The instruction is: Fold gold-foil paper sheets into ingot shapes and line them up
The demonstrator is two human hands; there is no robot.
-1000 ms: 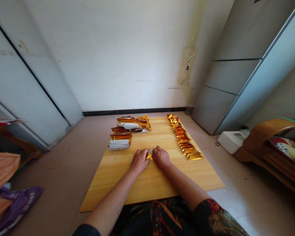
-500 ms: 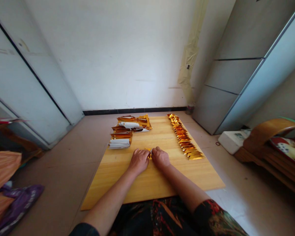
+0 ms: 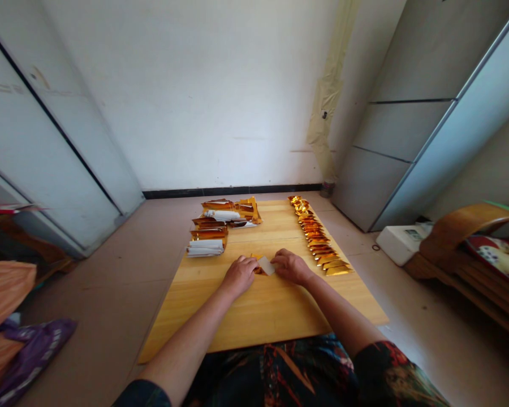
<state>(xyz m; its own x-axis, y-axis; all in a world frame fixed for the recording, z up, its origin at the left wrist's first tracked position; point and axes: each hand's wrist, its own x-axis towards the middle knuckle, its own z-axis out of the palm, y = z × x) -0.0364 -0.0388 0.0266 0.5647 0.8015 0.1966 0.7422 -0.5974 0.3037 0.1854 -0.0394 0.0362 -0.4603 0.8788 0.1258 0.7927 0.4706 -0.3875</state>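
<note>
A small folded piece of gold foil paper (image 3: 267, 264) lies on the wooden board between my hands, its pale grey back turned up over a gold part. My left hand (image 3: 239, 276) is closed on its left side, pressing the gold edge. The fingers of my right hand (image 3: 292, 266) pinch the right edge of the pale flap. Along the board's right side runs a row of folded gold foil pieces (image 3: 319, 240), overlapping one another. At the back left are stacks of gold and white foil sheets (image 3: 206, 247).
The wooden board (image 3: 254, 322) sits low in front of my lap. A white wall (image 3: 220, 102) stands beyond it. To the right are a grey fridge (image 3: 390, 130), a white box (image 3: 401, 244) and a wooden seat (image 3: 453, 249). Bags (image 3: 38, 345) lie at the left.
My right hand has moved right and slightly away from my left hand, exposing the pale flap of the foil paper. My left hand stays nearly in place.
</note>
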